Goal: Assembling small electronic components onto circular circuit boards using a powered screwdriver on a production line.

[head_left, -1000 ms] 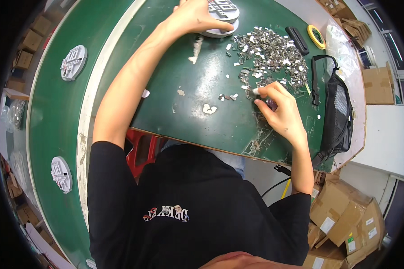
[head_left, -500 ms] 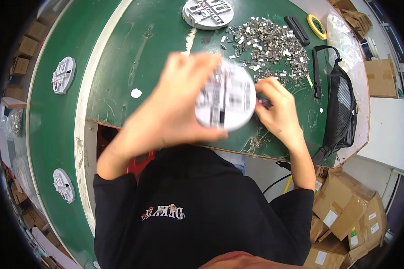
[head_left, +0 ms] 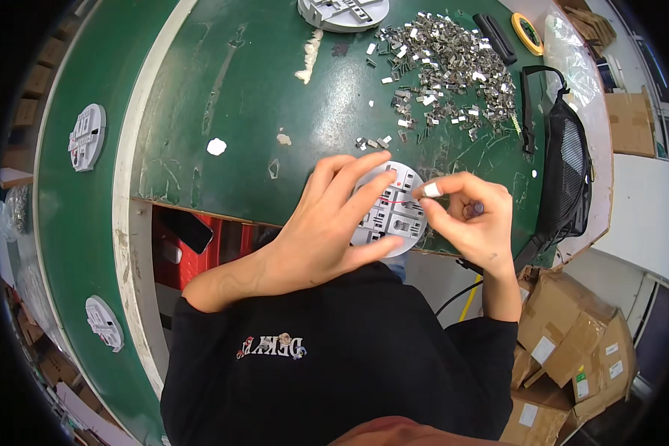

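A round light-grey plastic disc (head_left: 404, 225), with slots, metal clips and a thin red wire (head_left: 395, 201) on its face, lies near the table's front edge. My left hand (head_left: 331, 215) spans its left side, fingers across the top and thumb at the lower rim, gripping it. At the disc's right edge, my right hand (head_left: 474, 215) is closed, thumb and index finger pinched near the wire's end. What lies between those fingertips is too small to tell. A dark cylindrical tool (head_left: 473, 210) sticks out of its curled fingers. White material (head_left: 432, 190) covers part of the index finger.
Beyond my hands lies a heap of small metal clips (head_left: 453, 70). Another disc (head_left: 343, 13) sits at the far edge. A black mesh bag (head_left: 565, 163), dark case (head_left: 494, 39) and yellow tape roll (head_left: 526, 33) are to the right. Discs (head_left: 88, 137) lie on the green left-hand strip (head_left: 119, 52).
The disc has come down from mid-air to the table's front edge and turned. My left hand has shifted its hold. My right hand has moved lower and its fingertips now meet over the disc's edge.
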The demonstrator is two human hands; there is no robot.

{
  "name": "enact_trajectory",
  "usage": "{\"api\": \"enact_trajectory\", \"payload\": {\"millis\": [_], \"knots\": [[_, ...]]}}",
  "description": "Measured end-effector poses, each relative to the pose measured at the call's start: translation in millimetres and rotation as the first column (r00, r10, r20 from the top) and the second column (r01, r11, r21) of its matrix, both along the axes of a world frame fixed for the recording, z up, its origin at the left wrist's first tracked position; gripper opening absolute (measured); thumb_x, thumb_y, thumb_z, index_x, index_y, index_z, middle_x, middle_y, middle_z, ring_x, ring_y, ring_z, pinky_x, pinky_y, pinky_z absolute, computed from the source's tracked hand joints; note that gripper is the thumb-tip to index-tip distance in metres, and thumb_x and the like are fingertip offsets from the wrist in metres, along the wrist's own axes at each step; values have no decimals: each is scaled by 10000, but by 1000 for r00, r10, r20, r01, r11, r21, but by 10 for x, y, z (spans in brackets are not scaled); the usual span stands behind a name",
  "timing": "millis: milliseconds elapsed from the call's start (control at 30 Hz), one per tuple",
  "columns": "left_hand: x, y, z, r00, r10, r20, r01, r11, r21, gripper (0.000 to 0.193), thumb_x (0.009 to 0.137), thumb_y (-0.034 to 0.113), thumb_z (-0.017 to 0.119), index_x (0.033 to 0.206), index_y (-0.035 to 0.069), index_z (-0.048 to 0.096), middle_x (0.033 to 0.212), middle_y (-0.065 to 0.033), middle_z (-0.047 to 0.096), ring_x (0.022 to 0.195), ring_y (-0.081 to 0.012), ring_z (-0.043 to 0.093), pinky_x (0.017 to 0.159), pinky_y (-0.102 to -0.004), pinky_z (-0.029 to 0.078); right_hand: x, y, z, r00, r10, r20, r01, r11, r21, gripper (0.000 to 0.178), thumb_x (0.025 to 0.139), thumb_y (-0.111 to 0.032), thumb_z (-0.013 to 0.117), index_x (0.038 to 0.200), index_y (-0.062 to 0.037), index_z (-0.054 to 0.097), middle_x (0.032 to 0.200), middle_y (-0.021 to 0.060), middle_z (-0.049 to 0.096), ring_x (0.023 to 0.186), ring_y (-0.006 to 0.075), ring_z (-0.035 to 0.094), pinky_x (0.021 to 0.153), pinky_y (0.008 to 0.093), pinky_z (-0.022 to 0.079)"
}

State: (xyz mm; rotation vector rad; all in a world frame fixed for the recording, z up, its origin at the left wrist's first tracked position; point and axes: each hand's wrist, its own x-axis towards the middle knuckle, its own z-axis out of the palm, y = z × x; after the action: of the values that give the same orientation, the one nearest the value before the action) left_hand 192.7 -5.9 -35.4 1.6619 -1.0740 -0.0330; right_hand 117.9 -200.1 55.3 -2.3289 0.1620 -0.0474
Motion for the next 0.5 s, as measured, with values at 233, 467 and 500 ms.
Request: {"api": "enact_trajectory", "payload": {"millis": [233, 467, 500], "knots": [[10, -129, -120, 996, 62, -67, -69, 992, -108, 246, 774, 39, 757, 1009, 77, 693, 1300, -76, 584, 1067, -261, 471, 942, -348, 429, -11, 97, -109, 988, 32, 151, -23, 998, -60, 163, 705, 50, 742, 843, -11, 680, 812, 26, 692, 520, 81, 396, 463, 211, 306], [58, -176, -69, 993, 83, -88, -94, 987, -129, 186, 759, 9, 749, 919, 88, 695, 1252, -55, 607, 1033, -247, 464, 910, -322, 428, -3, 140, -134, 975, 44, 219, -18, 993, -117, 168, 695, 74, 738, 806, -11, 644, 873, 47, 721, 518, 88, 438, 461, 212, 349], [66, -178, -68, 993, 82, -87, -93, 987, -128, 190, 759, 9, 748, 923, 88, 696, 1254, -54, 606, 1033, -247, 464, 910, -322, 428, 0, 145, -136, 974, 46, 222, -19, 992, -122, 171, 695, 75, 738, 806, -10, 640, 879, 50, 722, 519, 88, 446, 461, 212, 356]]}}
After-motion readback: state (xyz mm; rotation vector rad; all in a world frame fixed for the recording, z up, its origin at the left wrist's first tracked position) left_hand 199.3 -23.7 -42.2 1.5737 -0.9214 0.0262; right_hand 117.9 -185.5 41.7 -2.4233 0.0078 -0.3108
